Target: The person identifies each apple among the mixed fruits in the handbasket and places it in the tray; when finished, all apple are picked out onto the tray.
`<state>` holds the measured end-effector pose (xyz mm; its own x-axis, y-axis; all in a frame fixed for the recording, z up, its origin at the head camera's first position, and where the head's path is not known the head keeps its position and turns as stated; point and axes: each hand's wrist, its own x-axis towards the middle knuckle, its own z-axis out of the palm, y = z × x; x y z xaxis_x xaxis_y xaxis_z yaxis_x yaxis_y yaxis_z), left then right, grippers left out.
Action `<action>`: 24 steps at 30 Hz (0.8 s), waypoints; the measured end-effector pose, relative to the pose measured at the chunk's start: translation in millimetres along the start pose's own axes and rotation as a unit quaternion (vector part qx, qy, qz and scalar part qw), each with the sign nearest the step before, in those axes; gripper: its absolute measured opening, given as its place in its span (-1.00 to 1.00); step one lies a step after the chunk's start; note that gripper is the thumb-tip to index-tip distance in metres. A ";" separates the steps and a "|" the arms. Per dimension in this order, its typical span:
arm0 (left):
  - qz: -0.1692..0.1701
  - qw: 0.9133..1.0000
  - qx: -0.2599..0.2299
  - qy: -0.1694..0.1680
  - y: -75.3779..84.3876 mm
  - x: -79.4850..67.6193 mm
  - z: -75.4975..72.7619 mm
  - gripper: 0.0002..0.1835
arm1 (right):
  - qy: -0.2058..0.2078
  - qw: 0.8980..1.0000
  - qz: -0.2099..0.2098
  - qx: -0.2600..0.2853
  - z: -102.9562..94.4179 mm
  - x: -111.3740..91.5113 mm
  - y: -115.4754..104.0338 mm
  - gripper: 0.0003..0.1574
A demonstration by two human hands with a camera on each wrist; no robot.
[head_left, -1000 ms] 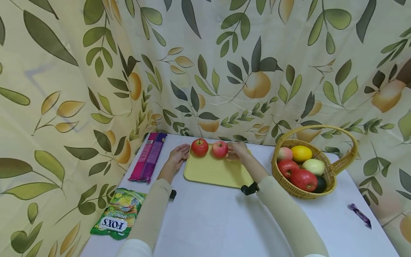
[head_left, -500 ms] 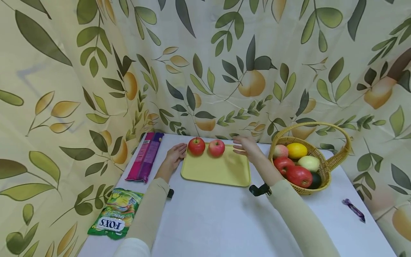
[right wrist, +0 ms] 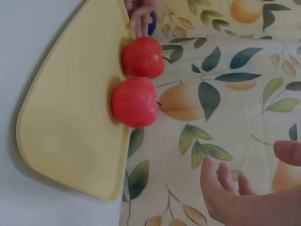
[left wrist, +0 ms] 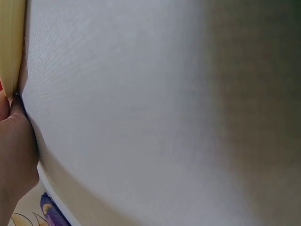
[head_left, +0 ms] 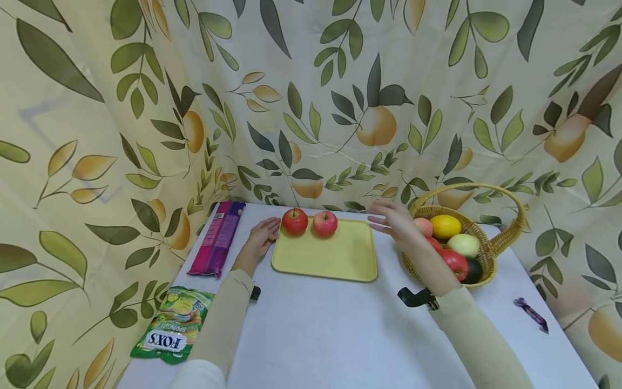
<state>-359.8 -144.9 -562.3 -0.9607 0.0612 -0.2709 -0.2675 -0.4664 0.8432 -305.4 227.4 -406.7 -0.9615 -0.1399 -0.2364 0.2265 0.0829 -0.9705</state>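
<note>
A yellow tray (head_left: pixel 323 256) lies on the table with two red apples, a darker apple (head_left: pixel 294 221) and a pinker apple (head_left: pixel 324 224), side by side near its back rim. My left hand (head_left: pixel 256 244) is at the tray's left edge; in the left wrist view its thumb and finger (left wrist: pixel 16 106) pinch the rim. With nothing in it, my right hand (head_left: pixel 399 229) is in the air between the tray and the wicker basket (head_left: pixel 486 270), its fingers spread, as the right wrist view also shows (right wrist: pixel 235 200). The forearm hides part of the basket's left side.
In the basket are a yellow lemon-like fruit (head_left: pixel 446 226), a pale round fruit (head_left: pixel 463 245), a red fruit (head_left: pixel 454 263) and a dark one (head_left: pixel 473 270). A purple packet (head_left: pixel 217 237) and a green FOX'S bag (head_left: pixel 174 324) lie left. A wrapped candy (head_left: pixel 531 315) lies right.
My right hand has let go of the pinker apple, leaving it on the tray, and has moved right toward the basket. My left hand stays at the tray's left edge.
</note>
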 end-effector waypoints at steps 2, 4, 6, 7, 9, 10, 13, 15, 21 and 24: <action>-0.001 1.000 0.000 -0.001 -0.1 -0.2 -0.7 -0.15 | 0.009 1.000 -0.004 -0.011 -6.8 -7.9 -0.8 -0.24; -0.001 1.000 0.000 -0.001 -0.2 -0.2 -1.0 -0.15 | 0.019 1.000 -0.008 -0.022 -14.5 -15.1 -0.8 -0.22; -0.002 1.000 0.000 -0.003 -0.2 -0.1 -1.2 -0.15 | 0.029 0.999 -0.013 -0.034 -22.9 -22.7 -0.5 -0.20; -0.002 1.000 0.001 -0.003 -0.2 -0.1 -1.0 -0.15 | 0.032 0.999 -0.016 -0.040 -28.1 -26.1 0.0 -0.19; -0.002 1.000 0.002 -0.004 0.1 -0.2 -0.5 -0.16 | 0.037 0.998 -0.020 -0.047 -38.7 -33.4 1.4 -0.16; -0.001 1.000 0.003 -0.004 0.4 0.0 -0.7 -0.16 | 0.038 0.998 -0.021 -0.051 -44.0 -36.9 1.9 -0.15; 0.000 1.000 0.004 -0.004 1.3 0.6 -1.3 -0.16 | 0.040 0.998 -0.026 -0.033 -60.5 -46.9 4.0 -0.11; 0.002 1.000 0.005 -0.004 1.4 1.1 -1.7 -0.17 | 0.040 0.999 -0.030 -0.004 -70.7 -53.4 6.0 -0.11; 0.010 1.000 0.000 -0.005 -0.8 1.8 -2.3 -0.16 | 0.054 0.996 -0.048 0.056 -94.7 -71.7 14.9 -0.49; 0.006 1.000 0.000 -0.008 -2.3 2.2 -2.2 -0.16 | 0.060 0.995 -0.048 0.064 -105.2 -78.2 21.7 -0.64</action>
<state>-361.2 -145.6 -565.8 -0.9651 0.0694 -0.2525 -0.2550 -0.4681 0.8461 -241.6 343.9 -404.3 -0.9896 -0.0209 -0.1422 0.1431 -0.0529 -0.9883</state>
